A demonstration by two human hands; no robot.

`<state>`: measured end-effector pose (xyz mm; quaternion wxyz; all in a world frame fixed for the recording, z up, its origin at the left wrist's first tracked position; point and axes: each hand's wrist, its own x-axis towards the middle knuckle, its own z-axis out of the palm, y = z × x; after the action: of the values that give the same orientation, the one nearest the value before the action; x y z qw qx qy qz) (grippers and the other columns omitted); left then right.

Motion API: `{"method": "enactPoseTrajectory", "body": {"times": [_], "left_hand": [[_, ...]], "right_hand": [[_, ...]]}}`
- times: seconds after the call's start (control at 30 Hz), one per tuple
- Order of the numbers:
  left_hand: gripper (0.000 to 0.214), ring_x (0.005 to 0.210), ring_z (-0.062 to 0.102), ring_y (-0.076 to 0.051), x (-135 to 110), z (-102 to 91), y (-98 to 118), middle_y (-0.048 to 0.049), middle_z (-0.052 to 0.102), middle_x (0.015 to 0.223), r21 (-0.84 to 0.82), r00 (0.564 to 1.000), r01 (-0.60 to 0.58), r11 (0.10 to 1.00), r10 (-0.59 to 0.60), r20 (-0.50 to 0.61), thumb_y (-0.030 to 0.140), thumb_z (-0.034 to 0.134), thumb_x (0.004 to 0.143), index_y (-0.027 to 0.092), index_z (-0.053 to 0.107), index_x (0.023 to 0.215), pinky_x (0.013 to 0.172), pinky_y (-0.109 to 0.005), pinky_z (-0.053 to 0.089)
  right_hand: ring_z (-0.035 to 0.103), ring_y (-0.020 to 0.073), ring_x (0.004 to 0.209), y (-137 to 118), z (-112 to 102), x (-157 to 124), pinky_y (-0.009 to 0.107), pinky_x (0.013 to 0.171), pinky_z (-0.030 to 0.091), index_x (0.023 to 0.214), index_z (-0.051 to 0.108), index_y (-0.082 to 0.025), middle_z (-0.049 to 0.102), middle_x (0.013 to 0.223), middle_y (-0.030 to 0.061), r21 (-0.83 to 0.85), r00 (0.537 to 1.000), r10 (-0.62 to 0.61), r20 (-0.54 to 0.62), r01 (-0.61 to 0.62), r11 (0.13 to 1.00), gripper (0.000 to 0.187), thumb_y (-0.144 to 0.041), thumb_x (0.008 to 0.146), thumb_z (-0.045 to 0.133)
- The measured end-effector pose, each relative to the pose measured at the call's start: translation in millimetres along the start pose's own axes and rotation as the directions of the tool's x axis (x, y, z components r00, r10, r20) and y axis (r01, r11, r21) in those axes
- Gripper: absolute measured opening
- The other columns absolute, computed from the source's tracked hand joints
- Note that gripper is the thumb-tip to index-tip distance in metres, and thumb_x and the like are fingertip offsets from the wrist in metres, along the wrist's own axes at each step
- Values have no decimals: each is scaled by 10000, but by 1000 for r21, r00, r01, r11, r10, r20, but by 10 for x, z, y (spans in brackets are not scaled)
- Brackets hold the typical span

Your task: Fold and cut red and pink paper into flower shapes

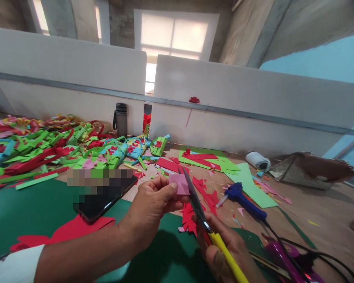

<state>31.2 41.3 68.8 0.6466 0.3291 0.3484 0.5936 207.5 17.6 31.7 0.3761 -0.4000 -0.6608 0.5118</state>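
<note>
Between the thumb and fingers of my left hand (153, 200) is a small square of pink paper (180, 184). My right hand (224, 243) is closed round the yellow handles of a pair of scissors (198, 204). The blades point up and away from me, parted at the tips, beside the right edge of the pink square. I cannot tell whether they touch it. Red paper scraps (205, 194) lie behind and below the blades on the table. Under both hands is a dark green sheet (153, 251).
A phone (106, 198) lies left of my left arm. To the right are a blue glue gun (244, 200), a purple tool with a cable (286, 259) and a handbag (312, 169). Colourful paper pieces (47, 145) pile up at left, near a dark bottle (120, 120). White panels (247, 102) stand behind.
</note>
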Motion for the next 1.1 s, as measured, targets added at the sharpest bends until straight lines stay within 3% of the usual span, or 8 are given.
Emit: {"method": "enactPoseTrajectory", "body": {"times": [0.37,0.63,0.87,1.03,1.1], "left_hand": [[89,640,669,-115,-14,11,-10,-16,662,693,-20,1000,13,1000,-13,-24,147,643,764,142,572,711,594,-192,534],[69,637,679,-111,-10,3,-9,-22,672,695,-28,1000,14,1000,-14,-6,136,624,783,135,576,734,571,-166,531],[43,644,681,-114,-20,11,-12,-28,667,695,-10,1000,12,1000,-12,-8,131,616,782,124,587,751,570,-165,523],[73,663,678,-115,-20,6,-20,-32,680,735,-29,1000,14,999,-14,9,167,654,767,123,606,801,618,-192,536],[86,667,680,-114,-16,1,-24,-26,682,736,-35,1000,14,999,-13,19,179,668,762,128,606,793,624,-189,536]], "right_hand": [[401,141,561,25,27,4,269,570,414,908,585,-229,430,659,-17,18,999,-29,-34,30,999,579,-747,651,565],[370,116,552,9,63,-23,210,480,350,900,593,-203,452,676,-15,10,996,0,-93,1,1000,610,-758,650,557],[355,111,522,-16,58,-8,215,473,349,900,556,-205,416,651,-29,-58,997,-52,-55,48,997,574,-742,699,521],[216,76,438,-59,60,-45,190,368,211,934,544,-202,314,573,-72,-85,998,24,-62,-29,996,600,-754,704,504],[208,73,435,-64,62,-51,190,373,211,930,548,-202,311,564,-76,-108,997,23,-72,-31,994,608,-762,698,501]]}}
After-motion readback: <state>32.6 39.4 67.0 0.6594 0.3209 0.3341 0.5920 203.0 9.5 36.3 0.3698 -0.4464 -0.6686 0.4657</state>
